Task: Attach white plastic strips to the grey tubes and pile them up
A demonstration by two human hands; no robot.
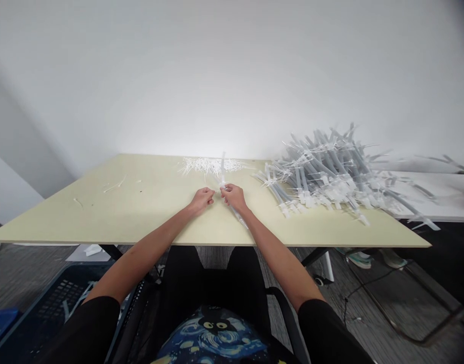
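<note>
Near the middle of the pale yellow table (140, 217), my right hand (234, 196) is closed around a translucent grey tube (223, 166), which sticks up past the fingers and runs down toward the table's front edge. My left hand (203, 199) is beside it on the left, a small gap apart, with its fingers pinched together; whatever is between them is too small to make out. Behind both hands lies a spread of thin white ties (207, 165). To the right a large heap of grey tubes (330, 164) with white ties and white end pieces covers the table.
A few loose ties (116, 186) lie at the table's left. A white table (444, 194) adjoins on the right, with part of another person's hand at its far edge. Below left stands a dark blue crate (49, 313); shoes (361, 260) show under the tables.
</note>
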